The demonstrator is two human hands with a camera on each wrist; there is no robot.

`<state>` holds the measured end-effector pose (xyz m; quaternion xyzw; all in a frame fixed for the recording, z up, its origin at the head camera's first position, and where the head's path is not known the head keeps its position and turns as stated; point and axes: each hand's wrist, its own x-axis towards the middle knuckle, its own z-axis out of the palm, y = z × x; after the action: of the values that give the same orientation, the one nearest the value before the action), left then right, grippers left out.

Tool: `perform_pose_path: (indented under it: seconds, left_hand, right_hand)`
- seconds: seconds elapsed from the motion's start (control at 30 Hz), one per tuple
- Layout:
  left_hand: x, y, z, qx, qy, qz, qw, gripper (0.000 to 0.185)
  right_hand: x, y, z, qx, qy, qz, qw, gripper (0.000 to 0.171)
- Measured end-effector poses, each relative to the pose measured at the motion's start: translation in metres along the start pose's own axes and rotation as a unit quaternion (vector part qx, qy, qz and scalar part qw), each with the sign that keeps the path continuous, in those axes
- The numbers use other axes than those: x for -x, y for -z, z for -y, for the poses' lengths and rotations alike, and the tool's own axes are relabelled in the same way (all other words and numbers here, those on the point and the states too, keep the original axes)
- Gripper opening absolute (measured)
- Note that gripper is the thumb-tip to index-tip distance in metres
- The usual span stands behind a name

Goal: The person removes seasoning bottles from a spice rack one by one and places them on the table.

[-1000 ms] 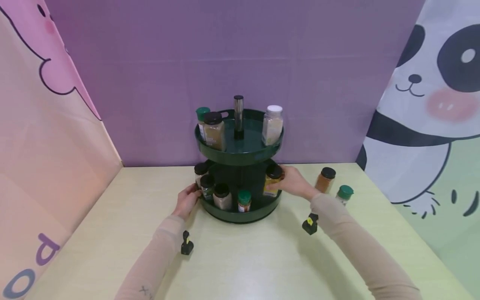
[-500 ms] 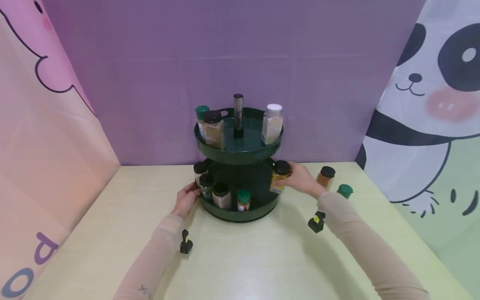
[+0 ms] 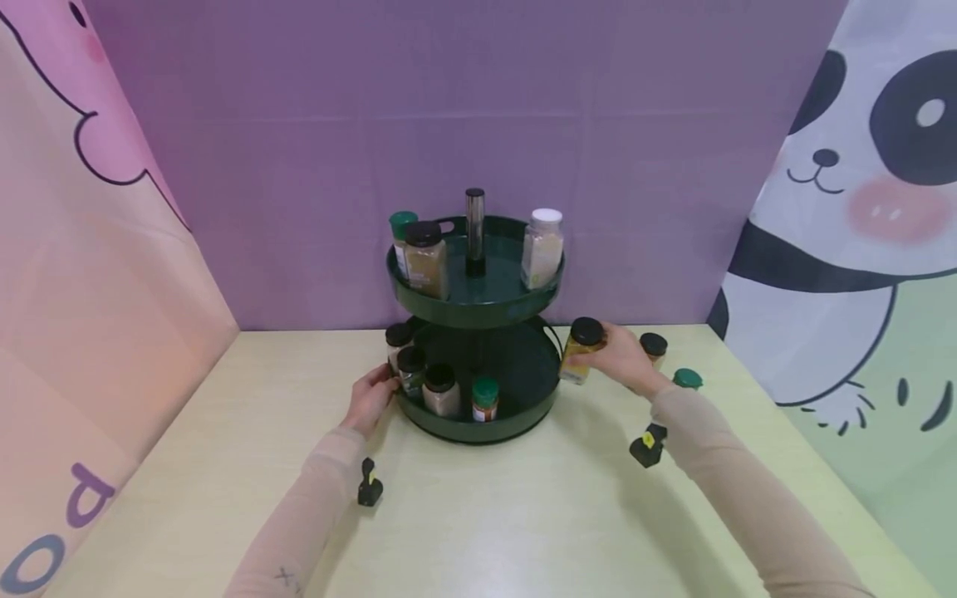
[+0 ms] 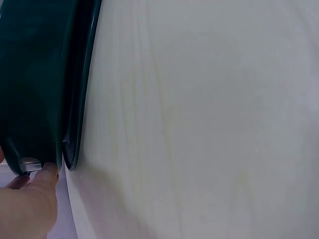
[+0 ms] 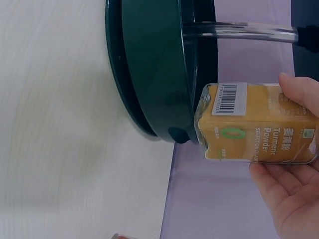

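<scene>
My right hand (image 3: 626, 359) grips a jar of turmeric powder (image 5: 249, 124) with a black lid, slightly tilted, just off the right rim of a dark green two-tier turntable rack (image 3: 478, 432). The right wrist view shows thumb and fingers around the jar. At the rack's left side, my left hand (image 3: 370, 399) holds the lower tier's edge; in the left wrist view its thumb and fingertips (image 4: 49, 169) pinch the wall by the handle opening. Several black-lidded jars, such as one with pale contents (image 3: 442, 394), and a green-capped bottle (image 3: 485, 403) stand on the lower tier.
Above, the upper tier bears a white-lidded bottle (image 3: 542, 249), a brown-filled jar (image 3: 427, 264) and a green-capped bottle (image 3: 402, 232). To the right on the table stand a black-lidded jar (image 3: 654, 345) and a green-capped bottle (image 3: 688, 379), partly hidden by my right arm.
My right hand has carried the turmeric jar rightward from within the lower tier to outside its rim. The left hand has kept its place on the rack.
</scene>
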<state>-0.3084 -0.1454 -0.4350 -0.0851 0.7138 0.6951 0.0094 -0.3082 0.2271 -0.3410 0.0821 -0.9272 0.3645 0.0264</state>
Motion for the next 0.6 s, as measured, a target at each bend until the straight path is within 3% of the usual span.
perform_pose_path:
  seconds: [0.6]
  left_hand:
    - [-0.002,0.001,0.0,0.003,0.007,0.006,1.0,0.053]
  right_hand:
    - [0.005,0.006,-0.025,0.022,-0.041,-0.01,0.999,0.059]
